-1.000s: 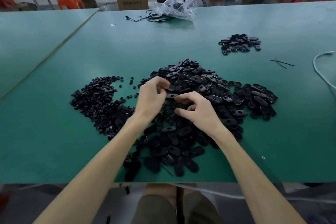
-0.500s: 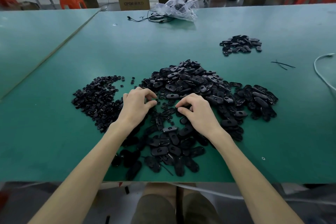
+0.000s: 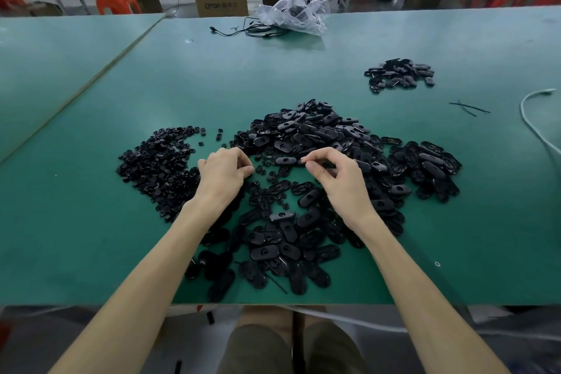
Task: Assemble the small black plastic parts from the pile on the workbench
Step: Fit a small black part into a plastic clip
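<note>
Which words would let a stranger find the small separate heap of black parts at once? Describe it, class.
Start at the green workbench, then find the large central pile of black parts. Beyond it, to the far right, lies the small heap, standing alone on bare green, clear of every other part.

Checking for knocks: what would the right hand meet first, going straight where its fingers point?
Probably the oval shell lying just past the right hand; depth is hard to judge.
</note>
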The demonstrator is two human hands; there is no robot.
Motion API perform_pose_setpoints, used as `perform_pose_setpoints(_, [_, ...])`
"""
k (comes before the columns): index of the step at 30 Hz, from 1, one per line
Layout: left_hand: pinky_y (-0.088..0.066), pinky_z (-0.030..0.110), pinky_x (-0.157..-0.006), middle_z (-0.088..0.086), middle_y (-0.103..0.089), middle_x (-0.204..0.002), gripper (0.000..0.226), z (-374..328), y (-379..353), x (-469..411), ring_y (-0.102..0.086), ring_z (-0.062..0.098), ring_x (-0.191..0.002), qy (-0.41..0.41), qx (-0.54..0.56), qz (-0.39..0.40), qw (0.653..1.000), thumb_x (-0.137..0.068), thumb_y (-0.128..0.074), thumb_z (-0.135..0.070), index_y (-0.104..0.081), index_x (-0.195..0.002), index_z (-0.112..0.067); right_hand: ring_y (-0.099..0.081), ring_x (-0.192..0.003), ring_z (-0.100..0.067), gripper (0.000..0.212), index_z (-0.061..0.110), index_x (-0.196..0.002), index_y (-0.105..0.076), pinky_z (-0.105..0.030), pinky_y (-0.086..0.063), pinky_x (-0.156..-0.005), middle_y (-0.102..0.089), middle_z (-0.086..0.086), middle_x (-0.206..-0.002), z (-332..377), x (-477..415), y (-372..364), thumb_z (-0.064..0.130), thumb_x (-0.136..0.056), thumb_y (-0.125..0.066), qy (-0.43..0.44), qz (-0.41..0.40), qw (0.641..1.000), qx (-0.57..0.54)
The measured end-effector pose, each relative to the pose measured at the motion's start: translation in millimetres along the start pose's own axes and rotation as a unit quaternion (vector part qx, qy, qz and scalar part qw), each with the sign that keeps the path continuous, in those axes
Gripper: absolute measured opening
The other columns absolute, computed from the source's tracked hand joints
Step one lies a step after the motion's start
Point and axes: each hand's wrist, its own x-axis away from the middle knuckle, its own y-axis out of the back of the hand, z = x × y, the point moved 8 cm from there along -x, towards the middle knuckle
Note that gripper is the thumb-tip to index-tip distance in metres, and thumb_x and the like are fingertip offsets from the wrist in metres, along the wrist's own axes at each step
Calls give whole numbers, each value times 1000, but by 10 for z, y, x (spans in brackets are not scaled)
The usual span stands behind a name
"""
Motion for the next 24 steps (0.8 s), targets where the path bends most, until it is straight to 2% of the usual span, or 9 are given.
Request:
perform_pose_setpoints(3, [-22, 35, -91, -8, -64, -88, 6, 2, -1, 15, -58, 17, -89, -5, 12, -4, 1000, -98, -70, -22, -65, -95, -23, -67, -94, -3, 16, 28, -98, -73, -15, -49, -78, -75, 15, -97, 25, 12, -2, 14, -101, -69, 1, -2, 1000, -22])
perform_pose_setpoints(6, [-20, 34, -90, -9, -63, -87, 7, 8, 2, 39, -57, 16, -87, -2, 27, -9, 1000, -98, -70, -22, -63, -100, -21, -75, -90, -14, 14, 27, -101, -73, -16, -49, -71, -77, 4, -96, 28, 25, -8, 15, -102, -68, -9, -6, 999, -40])
perform_pose_setpoints(8, [-20, 34, -89, -6, -65, -90, 4, -13, 2, 47, -58, 18, -90, -9, 22, -17, 1000, -100, -68, -19, -64, -101, -20, -77, -78, -21, 12, 23, -104, -74, -18, -49, -63, -76, 0, -94, 22, 36, -10, 14, -103, -66, -15, -4, 998, -61])
perform_pose_setpoints(12, [-25, 35, -93, -3, -60, -95, 13, -78, 4, 90, -56, 22, -96, -38, 8, -38, 999, -105, -55, -10, -65, -103, -19, -73, -63, -22, 11, 19, -106, -75, -20, -52, -59, -73, -2, -91, 8, 32, 5, 13, -103, -66, -18, -12, 997, -72])
perform_pose_setpoints(14, [-37, 32, -92, -1, -54, -98, 18, -129, -6, 100, -56, 22, -92, -48, 59, -33, 997, -108, -49, -11, -66, -105, -17, -73, -66, -23, 12, 18, -108, -74, -24, -58, -66, -74, -3, -89, -11, 17, 8, 11, -102, -67, -20, -16, 998, -62])
perform_pose_setpoints(15, [-41, 26, -86, -1, -52, -97, 20, -163, -11, 102, -57, 19, -88, -50, 94, -28, 994, -109, -47, -12, -66, -104, -17, -75, -71, -21, 13, 18, -109, -74, -25, -58, -69, -75, -2, -89, -21, 11, 6, 10, -101, -67, -23, -16, 998, -56])
perform_pose_setpoints(18, [-39, 14, -70, 1, -55, -94, 21, -262, -40, 85, -55, 9, -82, -48, 155, -14, 987, -110, -46, -17, -64, -99, -20, -78, -82, -16, 21, 18, -115, -73, -22, -55, -66, -77, 0, -98, -49, 1, -23, 5, -100, -66, -32, -3, 998, -50])
perform_pose_setpoints(21, [-41, 13, -66, 3, -62, -83, 21, -333, -121, 62, -55, 13, -77, -43, 209, 4, 977, -109, -49, -18, -65, -95, -20, -78, -85, -15, 24, 15, -119, -73, -22, -56, -68, -78, -1, -100, -78, -10, -28, 3, -100, -65, -32, 5, 998, -50])
perform_pose_setpoints(24, [-46, 23, -69, 0, -61, -74, 20, -405, -206, 48, -55, 10, -69, -38, 269, 25, 962, -109, -50, -19, -65, -96, -18, -79, -87, -15, 25, 11, -123, -72, -23, -58, -70, -79, -5, -102, -113, -19, -32, 4, -99, -67, -32, 8, 998, -50])
